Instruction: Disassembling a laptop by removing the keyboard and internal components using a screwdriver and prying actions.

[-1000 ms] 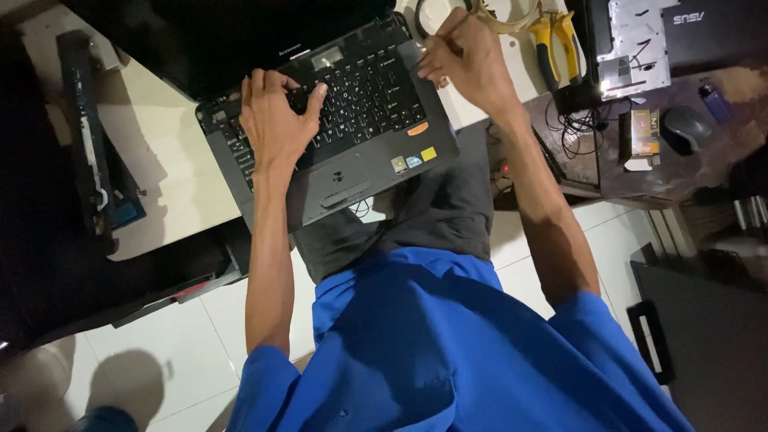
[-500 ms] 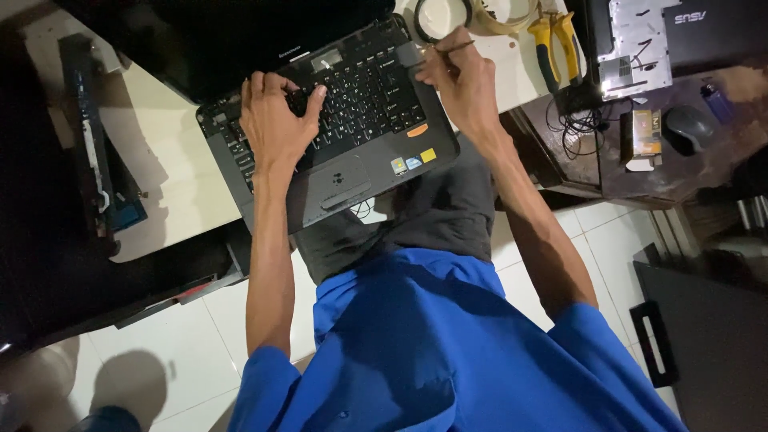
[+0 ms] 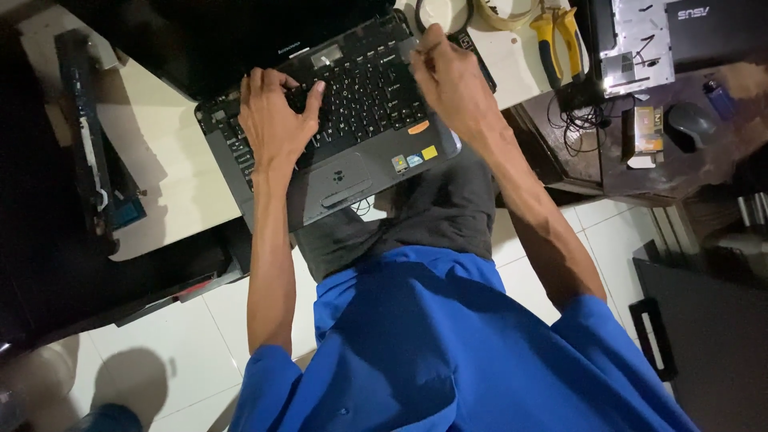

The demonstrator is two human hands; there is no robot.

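A dark grey laptop [image 3: 400, 140] with a black keyboard lies open on a white table [image 3: 172, 172] in front of me. My left hand [image 3: 276, 120] rests flat on the keys at the left, fingers spread. At the keyboard's upper right corner, my right hand [image 3: 452, 80] is closed around a thin tool whose tip points at the keys there. The tool is mostly hidden by my fingers. The touchpad [image 3: 340, 180] lies bare below my left hand.
Yellow-handled pliers [image 3: 556, 36], a tape roll [image 3: 504, 12] and a round white object [image 3: 444, 12] lie beyond the laptop. A lower dark desk at right holds cables [image 3: 576, 120], a mouse [image 3: 690, 124] and another laptop [image 3: 716, 28]. A long dark part [image 3: 88, 136] lies at left.
My right hand has moved a little down and left, from the table past the laptop's corner onto the keyboard's upper right corner. My left hand has stayed put.
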